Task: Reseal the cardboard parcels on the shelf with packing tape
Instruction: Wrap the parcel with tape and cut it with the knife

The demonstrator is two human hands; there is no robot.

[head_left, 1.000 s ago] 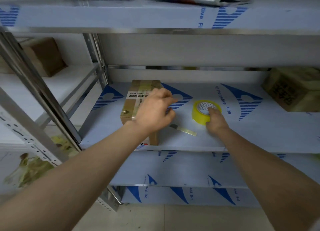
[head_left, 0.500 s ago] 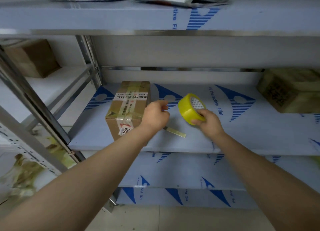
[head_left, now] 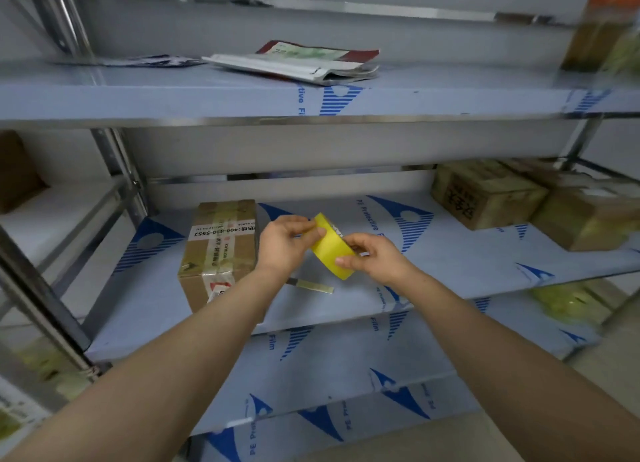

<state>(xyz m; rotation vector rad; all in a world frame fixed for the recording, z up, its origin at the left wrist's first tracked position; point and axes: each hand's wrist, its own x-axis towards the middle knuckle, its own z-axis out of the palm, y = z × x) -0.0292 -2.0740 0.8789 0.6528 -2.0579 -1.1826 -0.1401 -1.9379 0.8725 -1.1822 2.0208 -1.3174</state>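
Head view: two hands are holding one yellow tape roll [head_left: 331,251] above the middle shelf [head_left: 450,253], near its front edge. The left hand [head_left: 287,246] is pinching the roll's upper rim; the right hand [head_left: 375,259] is gripping its lower side. One cardboard parcel [head_left: 221,250] is sitting near the shelf's left edge, its label reading "400-030-5552". Two blurred boxes [head_left: 485,193] are sitting at the back right corner, one seemingly bearing dark printed characters. One small cutter [head_left: 310,285] is lying by the front edge. The shelf's film is showing "PE Protective Film".

storeroom: metal rack shelves [head_left: 450,253] w/ film, taped cardboard parcels [head_left: 485,193].
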